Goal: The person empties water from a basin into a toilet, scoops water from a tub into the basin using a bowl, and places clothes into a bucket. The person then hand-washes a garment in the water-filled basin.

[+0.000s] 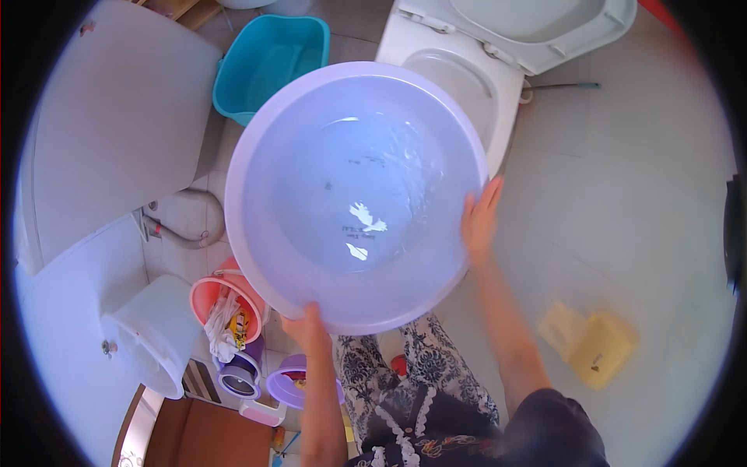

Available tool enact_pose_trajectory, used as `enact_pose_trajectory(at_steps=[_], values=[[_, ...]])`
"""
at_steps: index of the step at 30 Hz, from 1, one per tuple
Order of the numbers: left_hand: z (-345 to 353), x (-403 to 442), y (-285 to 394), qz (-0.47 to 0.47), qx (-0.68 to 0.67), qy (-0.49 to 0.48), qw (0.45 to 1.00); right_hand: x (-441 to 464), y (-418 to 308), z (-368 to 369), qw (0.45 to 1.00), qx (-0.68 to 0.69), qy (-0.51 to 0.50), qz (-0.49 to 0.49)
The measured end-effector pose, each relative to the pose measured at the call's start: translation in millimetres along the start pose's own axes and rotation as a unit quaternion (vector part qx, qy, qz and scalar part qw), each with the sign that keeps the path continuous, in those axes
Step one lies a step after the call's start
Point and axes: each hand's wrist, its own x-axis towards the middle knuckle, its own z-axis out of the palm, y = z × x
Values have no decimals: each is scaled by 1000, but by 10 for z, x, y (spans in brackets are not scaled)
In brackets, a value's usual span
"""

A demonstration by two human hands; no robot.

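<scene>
A large round lavender basin [253,233] fills the middle of the head view, with clear water [327,210] in it. Light glints off the water, and small dark print shows on the bottom. My left hand [310,331] grips the near-left rim, thumb on top and fingers mostly hidden beneath. On the right side my right hand [480,222] holds the rim, its fingers along the outer wall. Just beyond the basin stands a white toilet [506,101] with its lid raised; the basin covers part of its bowl.
A teal tub [272,66] stands at the back left. Left of me are a pink bucket [206,292] with rubbish in it, a purple container [243,370], a purple bowl [284,389] and a grey drain pipe [198,241]. A yellow item [603,350] lies on the right floor.
</scene>
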Motion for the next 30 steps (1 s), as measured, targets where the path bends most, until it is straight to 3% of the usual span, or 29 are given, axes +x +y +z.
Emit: enact_pose_trajectory(at_steps=[3, 5, 7, 9, 10, 11, 12, 13, 15, 17, 19, 20, 21, 22, 23, 25, 27, 29, 30], values=[[-62, 53, 15, 15, 29, -26, 999, 1060, -500, 308, 993, -31, -98, 55], [-97, 74, 5, 8, 28, -22, 999, 1408, -1027, 736, 995, -13, 43, -88], [-116, 94, 21, 18, 36, -12, 999, 1554, -1755, 974, 970, 15, 82, -227], [-125, 55, 72, 39, 60, 1, 997, 1375, -2434, 1156, 929, 177, 62, -318], [-129, 51, 98, 43, 54, 1, 998, 1162, -2727, 1217, 912, 183, 54, -362], [-121, 46, 122, 46, 48, 0, 998, 875, -2920, 1315, 847, 398, 27, -351], [-89, 24, 160, 48, 41, 0, 998, 650, -3098, 1059, 881, 220, -102, -406], [-88, 21, 167, 52, 45, -1, 998, 348, -3137, 1010, 845, 242, -133, -457], [-88, 17, 170, 57, 52, -3, 997, -319, -2955, 1041, 784, 336, -54, -519], [-116, 36, 127, 34, 63, 10, 997, -701, -2509, 809, 716, 376, -232, -541], [-129, 38, 60, 23, 59, 16, 998, -934, -1820, 912, 801, 185, -342, -455], [-134, 37, 22, 22, 51, 13, 998, -977, -1413, 938, 869, 60, -296, -392], [-141, 52, -19, 23, 43, 10, 999, -856, -1079, 859, 915, 44, -261, -303], [-144, 65, -96, 11, 36, 14, 999, -677, -910, 831, 936, -100, -231, -244], [-164, 65, -197, 2, 29, 22, 999, -541, -680, 896, 959, -128, -178, -180], [-161, 91, -304, -13, 15, 36, 999, -252, -574, 1056, 991, -34, -65, -114], [-121, 121, -423, -28, 3, 42, 999, -85, -950, 1239, 981, -68, -104, -148], [-142, 150, -511, -38, 3, 41, 998, 51, -1509, 1517, 974, -32, -8, -225], [-137, 157, -539, -44, 3, 39, 998, 8, -1775, 1567, 972, -4, -35, -233]])
